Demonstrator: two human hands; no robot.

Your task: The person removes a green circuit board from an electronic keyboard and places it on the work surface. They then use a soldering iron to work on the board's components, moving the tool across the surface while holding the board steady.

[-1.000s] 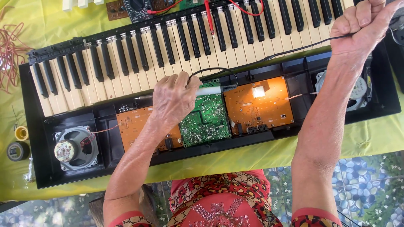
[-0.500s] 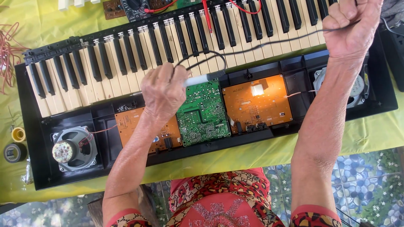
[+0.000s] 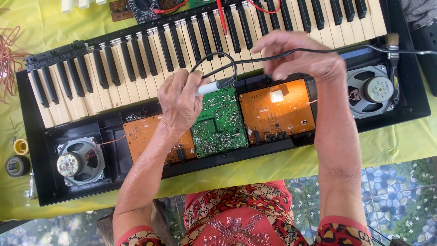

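Left hand (image 3: 180, 102) grips a slim white-handled tool (image 3: 214, 85); right hand (image 3: 302, 57) pinches its thin black cord (image 3: 291, 52), looped above the green circuit board (image 3: 219, 123) inside the opened keyboard (image 3: 136, 59).

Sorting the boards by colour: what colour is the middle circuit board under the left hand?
Green, between two orange boards; the head view shows the circuit board best.

A makeshift repair spot at home, by the look of it: an opened keyboard (image 3: 218, 105) with bare circuit boards (image 3: 218, 123) lies on a tabletop (image 3: 54, 23) under yellow-green cloth, tape rolls (image 3: 18, 157) at its left edge, a meter (image 3: 143, 8) along the far edge, pebble-patterned floor (image 3: 400, 196) below.
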